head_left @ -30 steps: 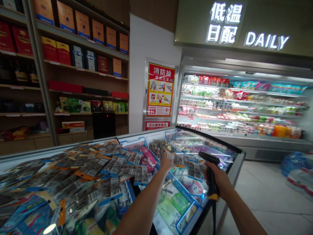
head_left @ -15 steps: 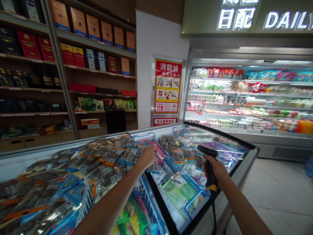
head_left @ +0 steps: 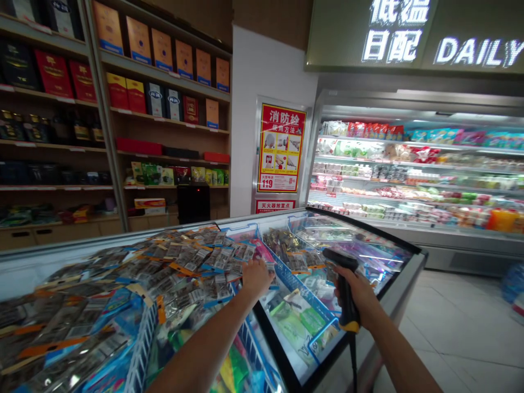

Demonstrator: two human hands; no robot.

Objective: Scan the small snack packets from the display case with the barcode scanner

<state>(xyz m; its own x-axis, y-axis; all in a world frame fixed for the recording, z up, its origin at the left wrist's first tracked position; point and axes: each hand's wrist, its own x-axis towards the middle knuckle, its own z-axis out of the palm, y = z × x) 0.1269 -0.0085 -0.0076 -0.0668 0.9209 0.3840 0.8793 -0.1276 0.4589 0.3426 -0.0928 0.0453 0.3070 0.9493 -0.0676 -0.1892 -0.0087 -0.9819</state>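
The left hand [head_left: 257, 277] is at the centre of the frame, over the edge of a heap of dark, clear-wrapped packets [head_left: 180, 267]; its fingers are bent, and I cannot tell whether they grip a packet. The right hand [head_left: 360, 300], right of centre, has its fingers clamped around the handle of a black scanner [head_left: 341, 258], whose head points left. Between the 2 hands, well apart, lies open room above glass with a black frame [head_left: 272, 343].

A blue basket [head_left: 303, 295] right of the frame holds light-green packs [head_left: 292, 319]; another basket [head_left: 143, 338], lower left, has packets on and around it. The heap fills the left half of the chest. Shelves of boxes [head_left: 164, 52] stand upper left, a lit chiller [head_left: 393, 164] upper right, pale floor tiles [head_left: 442, 327] lower right.
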